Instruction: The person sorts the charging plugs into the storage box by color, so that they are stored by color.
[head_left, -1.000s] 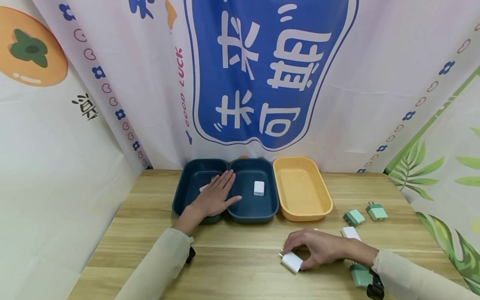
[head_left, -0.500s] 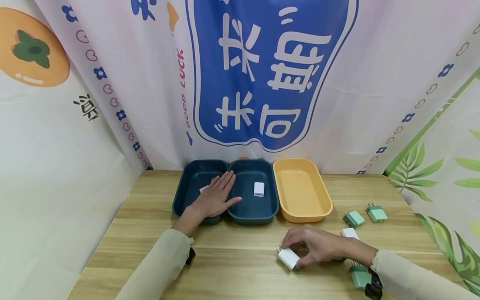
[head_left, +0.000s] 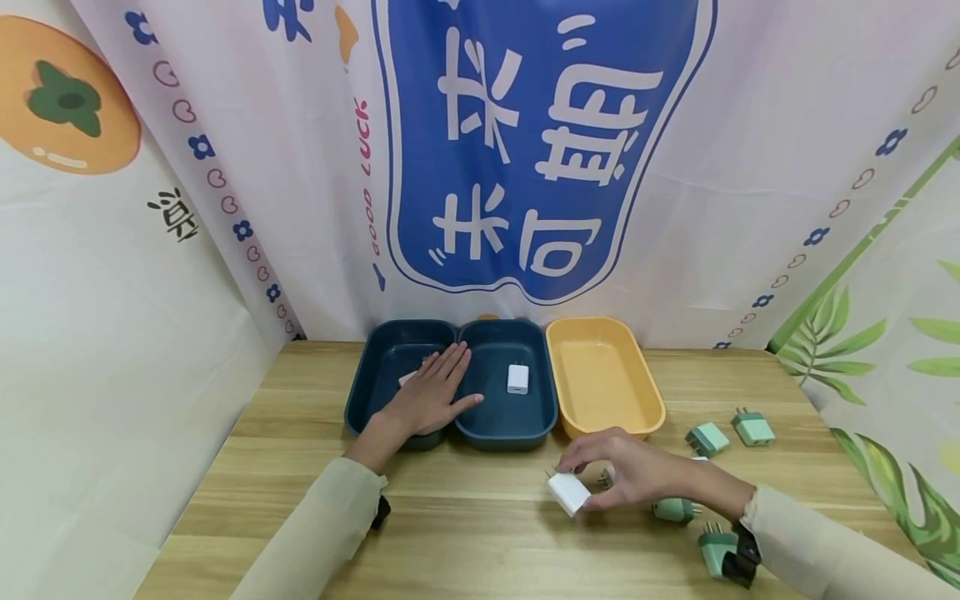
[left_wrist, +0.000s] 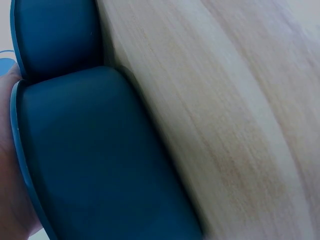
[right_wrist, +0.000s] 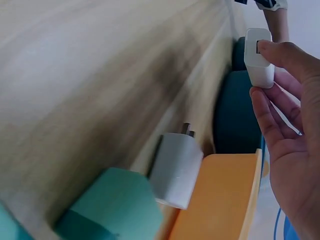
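My right hand [head_left: 637,471] pinches a white USB charger [head_left: 568,493] between thumb and fingers, over the table in front of the yellow tray [head_left: 607,375]. The right wrist view shows the thumb on the port end of this charger [right_wrist: 258,62]. My left hand [head_left: 429,398] lies with straight fingers across the adjoining rims of two dark blue trays, the left tray [head_left: 375,358] and the middle tray [head_left: 491,421]. A white charger [head_left: 517,378] lies in the middle tray. Something pale [head_left: 406,377] in the left tray is mostly hidden by the left hand.
Several green plug adapters lie at the right, among them one adapter [head_left: 707,437] near another [head_left: 753,427], and one [head_left: 717,552] by the right wrist. A white charger [right_wrist: 175,170] lies on the table beside a green adapter [right_wrist: 112,205]. A printed curtain [head_left: 675,275] hangs behind the trays.
My right hand has moved up and slightly left with the charger, toward the trays, uncovering a green adapter below the wrist. The left hand has stayed in place.
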